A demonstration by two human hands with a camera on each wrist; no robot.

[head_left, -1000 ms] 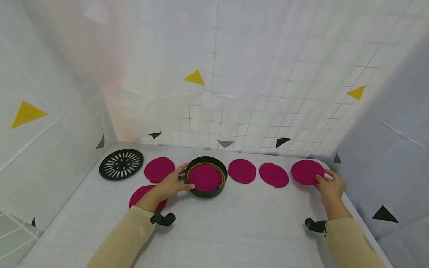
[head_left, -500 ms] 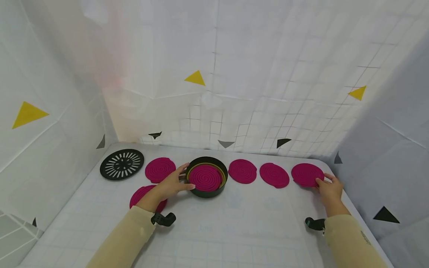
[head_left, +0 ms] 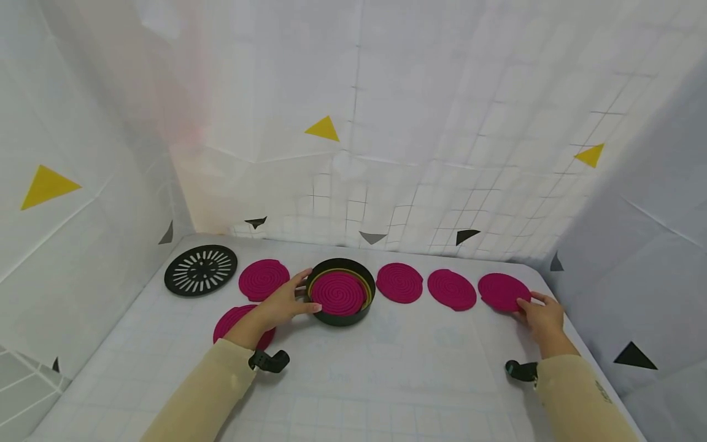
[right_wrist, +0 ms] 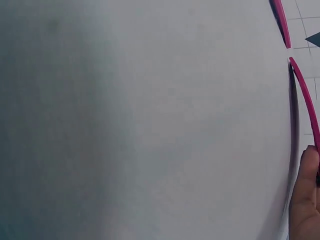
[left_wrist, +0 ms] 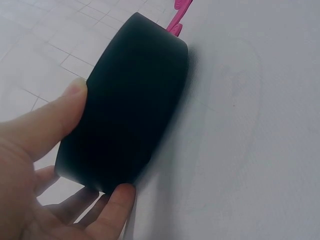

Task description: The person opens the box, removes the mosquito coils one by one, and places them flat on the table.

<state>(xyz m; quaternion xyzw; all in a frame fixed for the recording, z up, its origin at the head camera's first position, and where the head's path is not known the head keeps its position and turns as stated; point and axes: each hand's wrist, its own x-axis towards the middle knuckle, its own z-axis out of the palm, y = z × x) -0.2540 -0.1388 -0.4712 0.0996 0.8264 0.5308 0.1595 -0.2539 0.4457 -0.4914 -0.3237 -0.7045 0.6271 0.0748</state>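
The black holder [head_left: 340,320] stands on the worktop [head_left: 353,380], open side up, touching the person's left hand [head_left: 283,302] and just to its right. That hand is curved around the holder's left side, the thumb at the near rim and the fingers against the outer wall; the left wrist view shows the dark wall held between thumb and fingers. Inside the holder lies a pink spiral coaster [head_left: 338,293], covering most of the opening within the wall. A thin yellow ring [head_left: 368,291] runs around the coaster and shows best on the far and right sides.

The right hand [head_left: 544,316], well apart from the holder, pinches the right edge of another coaster, the held coaster [head_left: 504,292], with the thumb over its upper face. This coaster is outside the holder, ahead and to the left of the right hand, and tilts up toward the fingers; its far edge seems to meet the worktop, though the right wrist view catches too little of it to be sure.

Between the holder and the held coaster, two loose coasters [head_left: 399,283] lie flat, left of the right hand. Beyond the left hand, on its left, lies a far-left coaster [head_left: 264,280]; nearer the person, a half-hidden coaster [head_left: 227,323] reaches under the left forearm. Farthest left of that hand lies a slotted black disc [head_left: 200,271], flat on the worktop.
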